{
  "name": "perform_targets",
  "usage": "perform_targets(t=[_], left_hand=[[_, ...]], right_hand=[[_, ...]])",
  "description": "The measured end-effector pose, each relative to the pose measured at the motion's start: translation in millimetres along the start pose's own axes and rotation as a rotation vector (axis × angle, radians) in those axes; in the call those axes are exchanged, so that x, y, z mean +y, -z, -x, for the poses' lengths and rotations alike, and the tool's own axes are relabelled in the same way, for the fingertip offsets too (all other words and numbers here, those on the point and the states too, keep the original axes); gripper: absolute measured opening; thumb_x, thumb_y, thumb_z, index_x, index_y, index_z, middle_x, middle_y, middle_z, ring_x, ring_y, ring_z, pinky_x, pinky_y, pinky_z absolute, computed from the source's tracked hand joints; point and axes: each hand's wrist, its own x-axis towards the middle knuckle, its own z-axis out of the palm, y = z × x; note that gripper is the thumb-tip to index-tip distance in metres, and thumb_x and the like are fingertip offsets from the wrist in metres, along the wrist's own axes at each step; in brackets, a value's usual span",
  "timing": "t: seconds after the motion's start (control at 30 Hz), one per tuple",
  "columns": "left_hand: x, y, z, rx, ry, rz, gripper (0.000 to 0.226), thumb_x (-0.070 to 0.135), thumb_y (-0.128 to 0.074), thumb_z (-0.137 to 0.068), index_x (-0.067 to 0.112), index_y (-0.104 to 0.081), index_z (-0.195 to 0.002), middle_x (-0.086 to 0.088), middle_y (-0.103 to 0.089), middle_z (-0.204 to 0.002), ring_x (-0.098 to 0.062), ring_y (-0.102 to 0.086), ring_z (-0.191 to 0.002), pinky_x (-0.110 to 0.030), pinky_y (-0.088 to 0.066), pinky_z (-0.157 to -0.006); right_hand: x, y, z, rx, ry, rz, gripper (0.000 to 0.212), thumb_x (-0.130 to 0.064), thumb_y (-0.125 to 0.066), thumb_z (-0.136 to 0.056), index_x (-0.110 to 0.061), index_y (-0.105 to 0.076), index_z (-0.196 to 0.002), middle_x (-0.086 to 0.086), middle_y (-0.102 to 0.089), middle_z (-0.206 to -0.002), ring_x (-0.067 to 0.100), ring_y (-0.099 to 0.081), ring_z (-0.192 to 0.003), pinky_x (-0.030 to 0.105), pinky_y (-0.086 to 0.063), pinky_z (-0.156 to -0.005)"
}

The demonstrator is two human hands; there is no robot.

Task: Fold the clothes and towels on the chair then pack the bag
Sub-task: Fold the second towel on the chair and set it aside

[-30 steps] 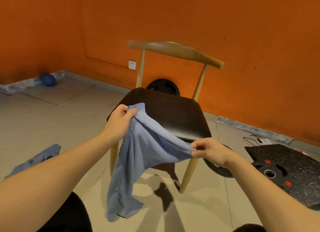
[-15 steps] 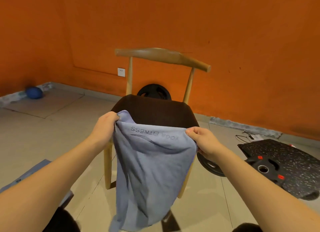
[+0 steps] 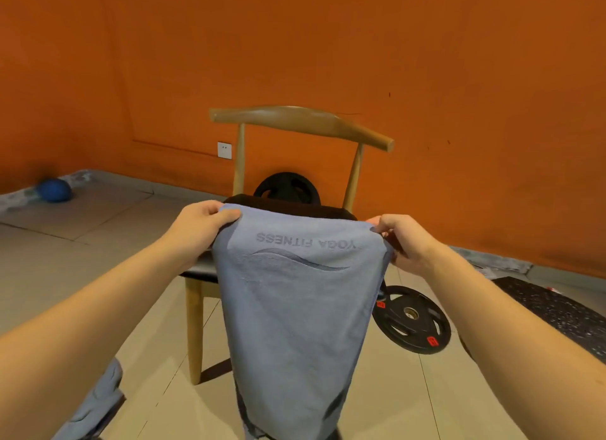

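A light blue towel (image 3: 295, 315) with mirrored "YOGA FITNESS" lettering hangs flat in front of me. My left hand (image 3: 200, 223) pinches its upper left corner, and my right hand (image 3: 400, 239) pinches its upper right corner. The towel hangs down in front of the wooden chair (image 3: 295, 121), covering most of the dark seat (image 3: 314, 210). Another blue cloth (image 3: 98, 403) lies at the lower left, partly behind my left arm. No bag is visible.
A black weight plate (image 3: 413, 320) lies on the floor right of the chair, and another (image 3: 287, 188) leans on the orange wall behind it. A speckled black mat (image 3: 557, 308) is at the right. A blue ball (image 3: 54, 190) sits far left.
The bunched towel has been spread out between my hands and raised, so it now hangs flat and wide. My view has moved closer to the chair.
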Motion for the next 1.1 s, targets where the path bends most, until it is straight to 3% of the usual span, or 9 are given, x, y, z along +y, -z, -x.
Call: perform_targets(t=[0.13,0.23,0.37,0.5,0.63,0.77,0.93,1.03,1.1], left_hand=[[5.7,-5.2,-40.4,0.081,-0.053,-0.048,0.039,0.035,-0.064,-0.098,-0.003,-0.065,-0.091,-0.009,-0.068,-0.086,-0.022,-0.058,-0.079,-0.036,-0.045,-0.071],[3.8,-9.4,-83.0,0.126,-0.096,-0.132,0.027,0.034,-0.067,-0.096,0.009,-0.073,-0.087,-0.001,-0.068,-0.081,-0.021,-0.060,-0.078,-0.038,-0.048,-0.073],[0.8,-19.8,-146.0,0.174,-0.035,-0.395,0.026,0.038,-0.070,-0.095,0.013,-0.076,-0.090,-0.003,-0.073,-0.089,-0.023,-0.067,-0.084,-0.039,-0.056,-0.076],[-18.0,-39.6,-205.2,0.225,0.163,-0.359,0.025,0.029,-0.077,-0.091,0.004,-0.073,-0.088,-0.012,-0.075,-0.081,-0.029,-0.074,-0.075,-0.046,-0.063,-0.078],[-55.7,-68.3,-254.8,0.228,0.288,-0.220,0.012,0.009,-0.071,-0.093,-0.002,-0.069,-0.098,-0.022,-0.074,-0.090,-0.035,-0.074,-0.080,-0.050,-0.064,-0.075],[-100.7,-88.2,-301.5,0.299,0.275,-0.281,0.018,0.024,-0.075,-0.089,0.007,-0.071,-0.094,-0.016,-0.072,-0.083,-0.036,-0.074,-0.072,-0.049,-0.064,-0.067],[-121.5,-106.7,-332.6,0.308,0.216,-0.460,0.022,0.032,-0.070,-0.093,0.011,-0.073,-0.092,-0.010,-0.072,-0.093,-0.033,-0.071,-0.082,-0.044,-0.062,-0.078],[-118.0,-114.3,-331.4,0.308,0.193,-0.518,0.023,0.031,-0.065,-0.098,0.011,-0.074,-0.104,-0.011,-0.070,-0.101,-0.034,-0.067,-0.090,-0.044,-0.060,-0.082],[-118.9,-117.0,-329.1,0.271,0.173,-0.503,0.028,0.024,-0.061,-0.101,0.013,-0.070,-0.125,-0.014,-0.068,-0.117,-0.036,-0.066,-0.104,-0.046,-0.057,-0.093]], right_hand=[[-16.8,-2.4,-45.8,0.184,0.165,0.396,0.016,-0.004,-0.056,-0.090,-0.004,-0.070,-0.084,0.011,-0.065,-0.087,0.020,-0.055,-0.072,0.030,-0.045,-0.056],[-22.6,-6.4,-94.3,0.356,0.321,0.716,0.015,-0.015,-0.065,-0.095,-0.012,-0.073,-0.083,0.007,-0.073,-0.086,0.024,-0.067,-0.080,0.041,-0.060,-0.068],[-22.1,-19.7,-155.7,0.525,0.275,0.900,0.010,-0.028,-0.067,-0.098,-0.021,-0.070,-0.092,0.004,-0.070,-0.093,0.025,-0.065,-0.080,0.032,-0.050,-0.062],[-12.3,-31.2,-213.3,0.609,0.136,0.900,0.018,-0.036,-0.070,-0.095,-0.018,-0.072,-0.098,0.006,-0.069,-0.092,0.028,-0.067,-0.077,0.032,-0.053,-0.062],[3.9,-35.5,-266.6,0.592,0.005,0.697,0.016,-0.019,-0.075,-0.088,-0.007,-0.067,-0.095,0.012,-0.071,-0.085,0.033,-0.072,-0.070,0.042,-0.062,-0.061],[27.0,-39.5,-313.6,0.621,-0.006,0.567,0.007,-0.009,-0.072,-0.086,-0.006,-0.068,-0.091,0.015,-0.070,-0.088,0.035,-0.071,-0.071,0.049,-0.064,-0.064],[41.3,-43.4,-346.6,0.598,0.076,0.613,0.008,-0.011,-0.063,-0.096,-0.007,-0.069,-0.093,0.010,-0.061,-0.089,0.029,-0.058,-0.074,0.034,-0.054,-0.069],[45.9,-43.9,-357.9,0.576,0.074,0.617,0.008,-0.010,-0.061,-0.098,-0.008,-0.067,-0.095,0.014,-0.065,-0.102,0.033,-0.059,-0.084,0.037,-0.054,-0.074],[47.7,-44.9,-360.0,0.536,0.078,0.636,0.014,-0.009,-0.059,-0.099,-0.006,-0.068,-0.109,0.018,-0.066,-0.114,0.035,-0.061,-0.094,0.038,-0.054,-0.081]])
